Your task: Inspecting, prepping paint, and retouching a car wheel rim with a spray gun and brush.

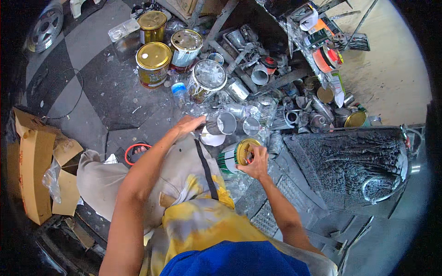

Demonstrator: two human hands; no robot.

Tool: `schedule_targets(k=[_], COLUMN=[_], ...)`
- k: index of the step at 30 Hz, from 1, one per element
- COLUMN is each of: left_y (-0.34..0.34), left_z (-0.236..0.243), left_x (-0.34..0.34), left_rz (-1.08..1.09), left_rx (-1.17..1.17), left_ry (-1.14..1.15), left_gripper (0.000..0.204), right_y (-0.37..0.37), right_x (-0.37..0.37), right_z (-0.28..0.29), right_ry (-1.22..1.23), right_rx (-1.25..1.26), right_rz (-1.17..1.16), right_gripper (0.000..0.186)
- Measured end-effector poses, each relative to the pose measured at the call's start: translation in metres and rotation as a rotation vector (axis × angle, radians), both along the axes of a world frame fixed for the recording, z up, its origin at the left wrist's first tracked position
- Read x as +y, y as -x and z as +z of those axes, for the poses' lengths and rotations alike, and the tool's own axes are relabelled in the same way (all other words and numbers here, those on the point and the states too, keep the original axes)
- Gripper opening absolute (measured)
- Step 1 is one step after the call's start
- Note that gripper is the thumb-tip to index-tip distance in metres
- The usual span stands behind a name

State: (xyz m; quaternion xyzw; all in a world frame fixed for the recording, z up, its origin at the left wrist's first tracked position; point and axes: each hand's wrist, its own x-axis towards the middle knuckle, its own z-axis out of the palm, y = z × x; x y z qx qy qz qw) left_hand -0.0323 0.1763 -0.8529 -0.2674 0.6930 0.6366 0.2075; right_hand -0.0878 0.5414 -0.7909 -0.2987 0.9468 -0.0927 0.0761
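Note:
My left hand (pixel 189 124) has its fingers at the near side of a grey, open-mouthed cup (pixel 226 123) and appears to grip it; some fingertips are hidden. Just below the cup lies a white round disc (pixel 212 139). A green and white paint can (pixel 228 159) with a gold rim tilts in front of my knees. Over its rim is my right hand (pixel 256 163), fingers closed on the edge. Something brown and reddish shows in the can's mouth beside the fingers, too small to name. A clear plastic cup (pixel 252 126) stands right of the grey one.
Gold-lidded paint cans (pixel 153 64) and a paint-smeared tub (pixel 209 75) stand ahead, near a blue-capped bottle (pixel 179 92). Used cups and tins pile up ahead right. A black, paint-crusted board (pixel 354 161) lies right; a cardboard box (pixel 34 161) is left.

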Motion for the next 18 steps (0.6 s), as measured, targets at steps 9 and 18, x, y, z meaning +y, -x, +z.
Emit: schedule_targets(k=[9,18], left_y=[-0.005,0.008], left_z=[-0.010,0.007], left_x=[-0.030,-0.026], left_rz=[0.219,0.207], left_rx=[0.089,0.138], left_ry=[-0.128,-0.113], left_gripper=[0.051,0.042], right_y=[-0.010,0.179], right_x=[0.005,0.030], right_z=[-0.017,-0.119], right_ry=[-0.032,0.179], right_rx=[0.110,0.212], right_rz=[-0.018,-0.545], right_gripper=[0.096,0.046])
